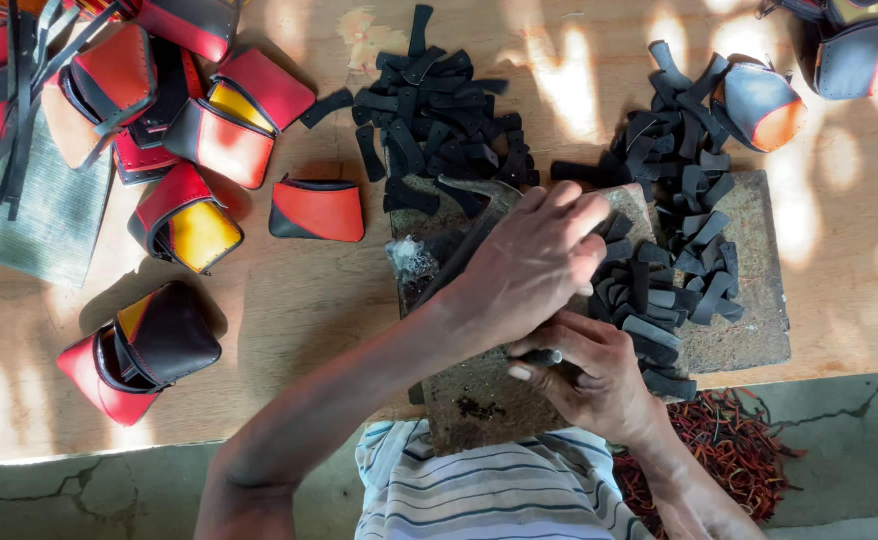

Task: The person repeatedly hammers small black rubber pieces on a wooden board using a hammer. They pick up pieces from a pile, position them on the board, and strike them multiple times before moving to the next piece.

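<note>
My left hand (pixel 537 262) is closed around the handle of a dark hammer (pixel 474 192), whose head pokes out beyond my fingers. Just below it, my right hand (pixel 591 382) pinches a small metal tool (pixel 544 356) against a grey stone slab (pixel 744 335). Several short black leather strips (pixel 649 300) lie stacked on the slab, right beside both hands. My right fingers touch the lowest strips.
Two more heaps of black strips (pixel 439 120) (pixel 684 150) lie farther back on the wooden table (pixel 299 300). Red, yellow and black leather pouches (pixel 184 215) spread over the left side, with more at top right (pixel 764 100). Red scraps (pixel 744 450) litter the concrete floor.
</note>
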